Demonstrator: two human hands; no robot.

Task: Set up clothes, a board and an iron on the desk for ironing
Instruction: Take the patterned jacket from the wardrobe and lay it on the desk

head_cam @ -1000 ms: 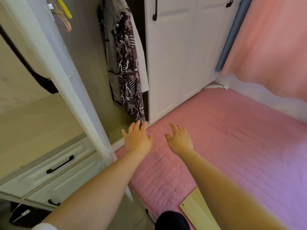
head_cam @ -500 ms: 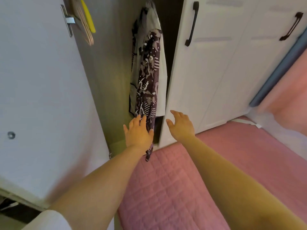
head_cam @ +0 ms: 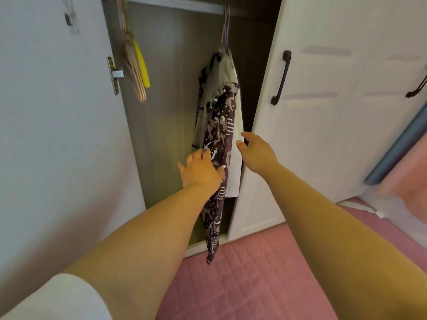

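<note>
- I have both hands reached into the open white wardrobe [head_cam: 328, 135], and I judge the step in hand to be fetching the clothes, the first part of the setup.
- The clothes are on hangers from the rail: a dark brown garment with a white pattern [head_cam: 219, 144] in front, and a pale white shirt [head_cam: 234, 158] just behind it, hanging to the right of the gap.
- My left hand [head_cam: 200, 169] lies against the patterned garment about halfway down, fingers spread and fairly straight; it touches the cloth but has nothing gripped.
- My right hand [head_cam: 255, 151] is just beside the white shirt's edge, fingers loosely extended and holding nothing; I cannot tell whether it touches the fabric.
- To do this well, I would go for the purple-grey hanger hooks [head_cam: 226, 28] at the rail rather than tugging the cloth, lifting them up and off so nothing slips from the hangers.
- The long tail of the patterned garment falls to the pink quilted mat [head_cam: 265, 273]; I would gather it as I carry, so it does not drag.
- The bare wooden and yellow hangers [head_cam: 136, 65] at the left stay out of it.
- No board, iron or desk is in sight.
</note>
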